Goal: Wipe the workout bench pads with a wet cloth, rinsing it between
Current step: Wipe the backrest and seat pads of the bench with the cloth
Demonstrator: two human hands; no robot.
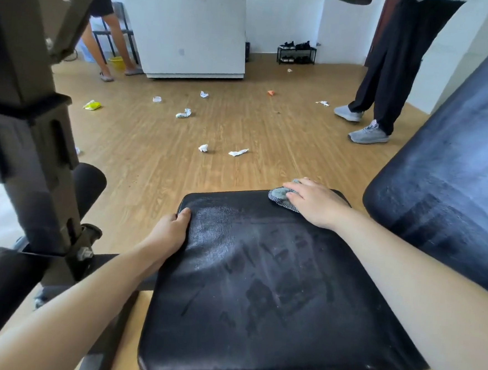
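- A dark metal frame (25,111) rises at the far left, with a black foam roller (89,185) beside its lower part
- Far back on the left a person in dark shorts (102,45) stands by a yellow basin (115,62) on the floor
- The left grip (173,232) holds the left edge of the seat pad (272,302): the thumb lies on top and the fingers wrap down over the side
- A white counter (190,30) stands at the back; crumpled paper scraps (183,113) lie scattered on the wooden floor (241,127) in front of it
- The black seat pad fills the lower middle, with wet streaks across its centre and a dull greyish patch near the left grip
- The grey cloth (282,197) lies bunched on the far right corner of the seat pad
- The right grip (313,202) presses down on the cloth, fingers laid fairly flat over it and pointing left
- A low shoe rack (296,54) stands against the back wall
- A person in black trousers and grey sneakers (389,65) stands on the right
- The tilted black back pad (454,170) rises at the far right, just beside the seat pad
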